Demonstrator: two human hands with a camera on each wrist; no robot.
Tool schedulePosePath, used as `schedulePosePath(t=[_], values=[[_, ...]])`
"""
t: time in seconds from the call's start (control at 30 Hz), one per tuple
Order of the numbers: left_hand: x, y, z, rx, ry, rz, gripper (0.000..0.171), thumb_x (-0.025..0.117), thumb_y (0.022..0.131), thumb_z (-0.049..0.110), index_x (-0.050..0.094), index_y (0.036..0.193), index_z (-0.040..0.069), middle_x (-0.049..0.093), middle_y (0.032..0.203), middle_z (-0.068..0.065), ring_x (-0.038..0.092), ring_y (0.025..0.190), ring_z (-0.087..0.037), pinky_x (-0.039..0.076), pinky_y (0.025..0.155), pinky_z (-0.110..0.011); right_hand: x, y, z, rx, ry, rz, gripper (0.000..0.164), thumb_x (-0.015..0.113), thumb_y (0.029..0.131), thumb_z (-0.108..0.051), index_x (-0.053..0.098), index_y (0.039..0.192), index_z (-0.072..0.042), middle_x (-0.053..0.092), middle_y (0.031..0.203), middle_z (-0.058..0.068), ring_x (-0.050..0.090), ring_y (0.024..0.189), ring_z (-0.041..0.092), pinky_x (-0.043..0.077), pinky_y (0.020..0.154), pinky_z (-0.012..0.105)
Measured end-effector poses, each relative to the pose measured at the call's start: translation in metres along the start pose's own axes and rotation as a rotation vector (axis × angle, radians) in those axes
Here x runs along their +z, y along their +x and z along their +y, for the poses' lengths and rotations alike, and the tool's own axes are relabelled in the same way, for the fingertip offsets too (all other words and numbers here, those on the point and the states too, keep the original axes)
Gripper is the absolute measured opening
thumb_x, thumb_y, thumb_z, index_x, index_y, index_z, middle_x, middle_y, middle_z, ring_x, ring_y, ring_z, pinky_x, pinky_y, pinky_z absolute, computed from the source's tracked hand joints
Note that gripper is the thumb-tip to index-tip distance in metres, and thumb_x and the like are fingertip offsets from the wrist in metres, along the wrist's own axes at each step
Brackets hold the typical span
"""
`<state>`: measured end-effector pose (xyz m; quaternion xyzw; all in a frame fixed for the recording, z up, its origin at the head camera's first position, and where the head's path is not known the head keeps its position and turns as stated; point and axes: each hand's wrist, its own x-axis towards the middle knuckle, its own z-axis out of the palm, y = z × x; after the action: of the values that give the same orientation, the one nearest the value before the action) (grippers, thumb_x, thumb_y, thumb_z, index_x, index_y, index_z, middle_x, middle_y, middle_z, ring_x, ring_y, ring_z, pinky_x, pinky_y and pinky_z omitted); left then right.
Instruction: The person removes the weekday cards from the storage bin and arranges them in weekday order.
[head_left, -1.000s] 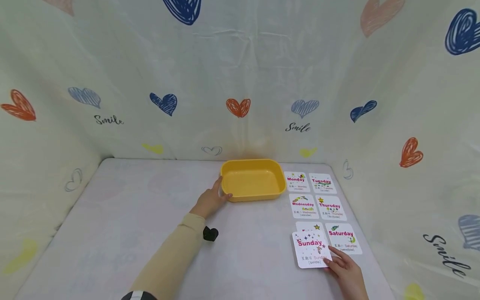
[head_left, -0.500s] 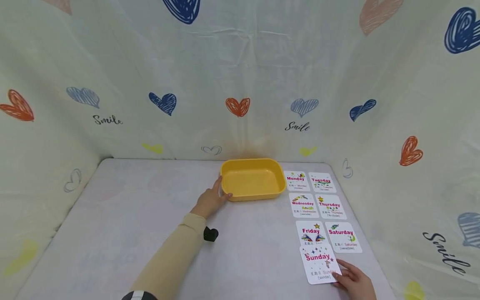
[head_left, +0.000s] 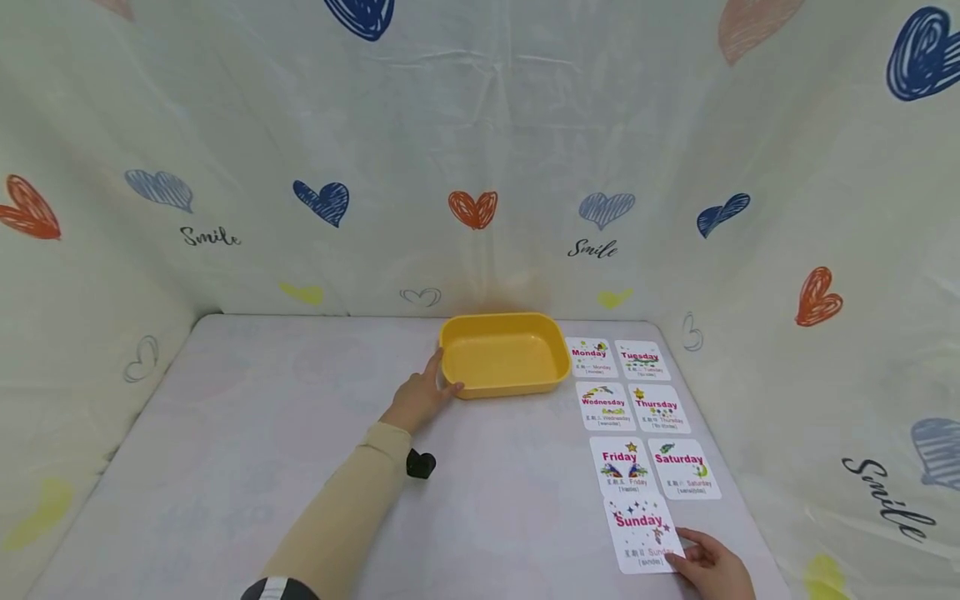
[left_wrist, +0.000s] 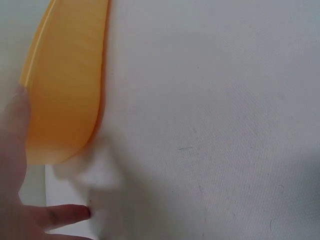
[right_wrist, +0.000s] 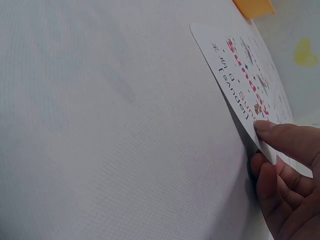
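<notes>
At the lower right of the head view, my right hand (head_left: 712, 567) pinches the lower right corner of a white Sunday card (head_left: 641, 533). In the right wrist view, the thumb (right_wrist: 287, 140) lies on top of the card with fingers beneath, and that corner is tilted up off the table. Its top edge meets the bottom of the Friday card (head_left: 621, 465). My left hand (head_left: 416, 402) rests against the left end of a yellow tray (head_left: 510, 389), thumb by its front corner. In the left wrist view, straight fingers spread beside the tray wall (left_wrist: 70, 95).
Several weekday cards lie in two columns right of the tray, including a Monday card (head_left: 591, 358) and a Saturday card (head_left: 684, 469). A dark heart-shaped piece (head_left: 421, 463) shows beside the left sleeve (head_left: 337, 508). A heart-printed curtain (head_left: 480, 125) surrounds the white table (head_left: 300, 400).
My right hand has moved the Sunday card toward the person and slightly right, uncovering the Friday card beneath it. The left hand stays at the tray.
</notes>
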<state>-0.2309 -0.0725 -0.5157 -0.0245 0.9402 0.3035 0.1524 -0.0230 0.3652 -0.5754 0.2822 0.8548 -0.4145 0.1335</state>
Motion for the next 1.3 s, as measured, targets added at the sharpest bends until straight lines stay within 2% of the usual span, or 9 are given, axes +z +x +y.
schedulePosePath(t=[0.17, 0.43, 0.63, 0.8, 1.0, 1.2, 1.3], values=[[-0.001, 0.000, 0.000, 0.002, -0.007, -0.005, 0.087, 0.057, 0.094, 0.054, 0.009, 0.158, 0.019, 0.046, 0.138, -0.032, 0.048, 0.123, -0.047, 0.040, 0.100, -0.060, -0.004, -0.003, -0.002, 0.014, -0.011, -0.037, 0.065, 0.079, 0.083, -0.018, 0.048, 0.128, 0.015, 0.057, 0.080, 0.008, 0.054, 0.069, 0.019, 0.048, 0.059, 0.030], [-0.004, -0.003, -0.003, 0.037, -0.004, -0.007, 0.090, 0.055, 0.095, 0.055, 0.004, 0.158, 0.017, 0.052, 0.131, -0.032, 0.051, 0.120, -0.047, 0.041, 0.100, -0.058, -0.007, -0.013, -0.007, 0.003, -0.039, -0.049, 0.067, 0.081, 0.080, -0.019, 0.048, 0.128, 0.016, 0.056, 0.077, 0.007, 0.054, 0.066, 0.018, 0.050, 0.057, 0.028], [-0.011, -0.005, -0.012, 0.017, -0.079, 0.034, 0.094, 0.055, 0.096, 0.051, -0.005, 0.156, 0.011, 0.051, 0.133, -0.032, 0.050, 0.123, -0.045, 0.038, 0.104, -0.055, -0.008, -0.015, -0.010, -0.014, -0.086, -0.051, 0.065, 0.081, 0.080, -0.019, 0.049, 0.125, 0.016, 0.056, 0.077, 0.007, 0.054, 0.065, 0.017, 0.050, 0.058, 0.028], [-0.018, -0.010, -0.020, -0.003, -0.122, 0.069, 0.091, 0.054, 0.098, 0.047, -0.006, 0.156, 0.009, 0.043, 0.142, -0.030, 0.042, 0.131, -0.043, 0.033, 0.109, -0.053, -0.008, -0.014, -0.008, -0.014, -0.111, -0.049, 0.064, 0.081, 0.080, -0.020, 0.050, 0.124, 0.016, 0.056, 0.077, 0.008, 0.054, 0.065, 0.018, 0.050, 0.059, 0.030], [-0.024, -0.023, -0.026, -0.024, -0.129, 0.044, 0.090, 0.055, 0.098, 0.046, -0.005, 0.156, 0.012, 0.037, 0.147, -0.029, 0.038, 0.134, -0.042, 0.031, 0.109, -0.055, -0.007, -0.013, -0.005, -0.009, -0.139, -0.045, 0.062, 0.080, 0.082, -0.020, 0.051, 0.123, 0.016, 0.054, 0.077, 0.008, 0.054, 0.064, 0.017, 0.049, 0.059, 0.030], [-0.032, -0.046, -0.030, 0.030, -0.117, 0.037, 0.088, 0.053, 0.098, 0.048, -0.002, 0.156, 0.010, 0.040, 0.145, -0.030, 0.043, 0.131, -0.042, 0.036, 0.106, -0.057, -0.008, -0.016, -0.011, 0.006, -0.186, -0.050, 0.059, 0.078, 0.083, -0.020, 0.052, 0.123, 0.016, 0.054, 0.077, 0.010, 0.054, 0.065, 0.018, 0.047, 0.060, 0.030], [-0.038, -0.059, -0.031, 0.059, -0.098, 0.035, 0.088, 0.052, 0.098, 0.050, 0.001, 0.156, 0.009, 0.042, 0.143, -0.030, 0.045, 0.129, -0.043, 0.037, 0.104, -0.058, -0.007, -0.018, -0.016, -0.013, -0.201, -0.048, 0.060, 0.079, 0.083, -0.021, 0.053, 0.121, 0.015, 0.054, 0.076, 0.009, 0.054, 0.064, 0.018, 0.047, 0.059, 0.030]])
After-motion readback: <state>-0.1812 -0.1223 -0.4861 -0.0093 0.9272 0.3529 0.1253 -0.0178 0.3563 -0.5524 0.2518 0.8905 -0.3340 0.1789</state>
